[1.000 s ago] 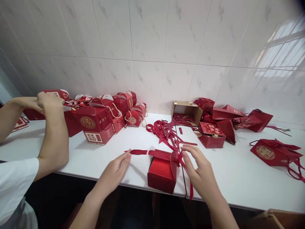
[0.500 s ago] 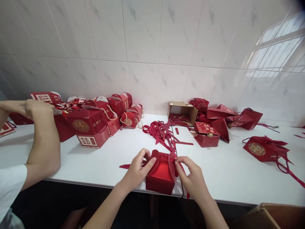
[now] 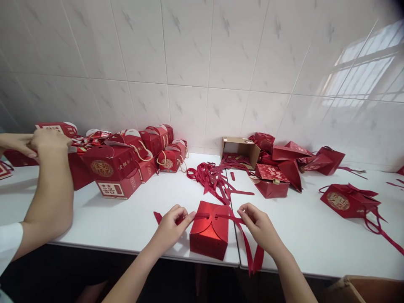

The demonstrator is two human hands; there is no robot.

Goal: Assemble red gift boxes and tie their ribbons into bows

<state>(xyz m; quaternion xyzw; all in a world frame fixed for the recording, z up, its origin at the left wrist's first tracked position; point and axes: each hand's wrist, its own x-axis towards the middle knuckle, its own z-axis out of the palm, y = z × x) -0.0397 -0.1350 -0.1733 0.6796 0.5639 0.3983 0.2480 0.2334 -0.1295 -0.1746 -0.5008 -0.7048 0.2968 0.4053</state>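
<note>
A shiny red box (image 3: 208, 235) stands near the table's front edge, its rounded top flaps folded together. A dark red ribbon (image 3: 232, 217) runs through slots in the flaps and out to both sides. On the box's left, my left hand (image 3: 175, 223) pinches one side of the ribbon, whose tail sticks out beyond the fingers. To the right, my right hand (image 3: 254, 219) pinches the other side between thumb and fingers, and a long loop hangs below it over the table edge. Neither hand touches the box body.
Loose red ribbons (image 3: 210, 179) lie behind the box, by an open cardboard box (image 3: 241, 147). Stacked red boxes (image 3: 109, 168) stand left, beside another person's arm (image 3: 55, 181). Red boxes (image 3: 273, 181) and a ribboned box (image 3: 347, 202) are right. A carton (image 3: 356, 290) sits lower right.
The box's flaps have come down and together. Both my hands have moved outward from the flaps, drawing the ribbon out sideways. The other person's hands have shifted slightly.
</note>
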